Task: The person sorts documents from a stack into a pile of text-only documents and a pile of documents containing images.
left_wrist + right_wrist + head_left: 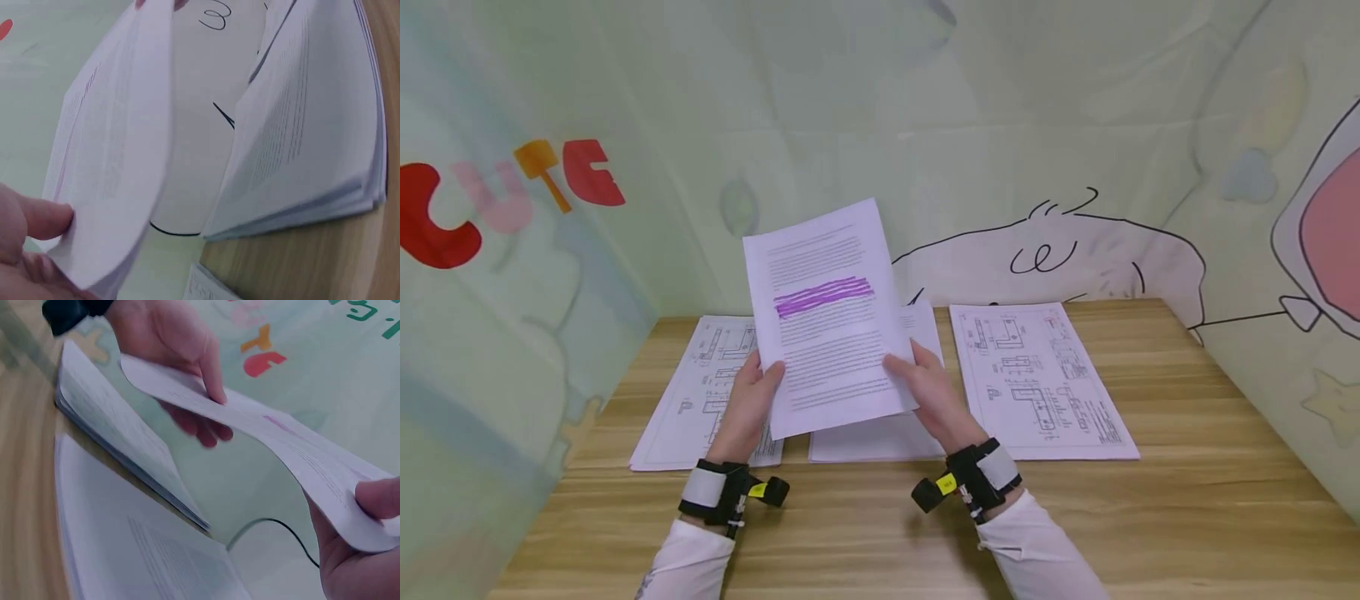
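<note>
Both hands hold a thin bundle of printed sheets (827, 342) tilted up above the table. A purple marker band crosses the text in its upper half. My left hand (747, 408) pinches the lower left edge, thumb on the front face and fingers behind. On the lower right edge, my right hand (936, 398) grips the same way. The right wrist view shows the bundle (250, 428) bowed between the left hand (169, 337) and the right hand (365, 575). Below the bundle lies a middle paper stack (880, 442) with printed text, partly hidden by it.
A stack of technical drawings (673, 421) lies at the left, partly covered by the left hand and the bundle. Another drawing stack (1037, 367) lies at the right. The wooden table (850, 533) ends at a cartoon-printed wall cloth (1000, 167) behind and at both sides.
</note>
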{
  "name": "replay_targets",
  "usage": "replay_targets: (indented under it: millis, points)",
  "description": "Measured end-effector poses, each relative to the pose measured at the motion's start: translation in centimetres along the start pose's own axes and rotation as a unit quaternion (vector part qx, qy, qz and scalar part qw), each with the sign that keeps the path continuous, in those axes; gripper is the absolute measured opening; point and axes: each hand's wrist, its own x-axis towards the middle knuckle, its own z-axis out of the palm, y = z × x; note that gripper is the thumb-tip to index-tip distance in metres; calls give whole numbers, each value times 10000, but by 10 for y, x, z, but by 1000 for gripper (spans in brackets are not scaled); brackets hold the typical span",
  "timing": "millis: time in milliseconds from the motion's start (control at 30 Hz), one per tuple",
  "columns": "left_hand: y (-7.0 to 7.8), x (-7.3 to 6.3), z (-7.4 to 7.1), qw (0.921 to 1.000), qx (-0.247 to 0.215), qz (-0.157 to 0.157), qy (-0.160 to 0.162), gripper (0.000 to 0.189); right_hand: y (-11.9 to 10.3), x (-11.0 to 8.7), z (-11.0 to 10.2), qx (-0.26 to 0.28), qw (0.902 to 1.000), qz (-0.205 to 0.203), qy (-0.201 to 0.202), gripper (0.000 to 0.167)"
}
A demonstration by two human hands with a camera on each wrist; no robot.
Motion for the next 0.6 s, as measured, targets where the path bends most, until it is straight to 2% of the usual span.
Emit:
replay_targets:
  millis: [133,267,400,533,600]
  points:
    - [8,0,17,9990,306,302,-131,47,-4,-2,-18,-833,9958,41,373,44]
    - [11,1,34,9950,880,403,-252,50,-3,-3,-32,-1629,9834,188,775,46]
    - [7,5,44,9889,1326,522,-413,53,0,-2,-40,-2132,9723,308,906,53]
    - [-3,9,49,9818,1751,482,-563,56,6,-1,-45,-2951,9505,355,910,60]
    - [-9,11,50,9792,1904,353,-611,55,10,0,-48,-3277,9396,415,896,62]
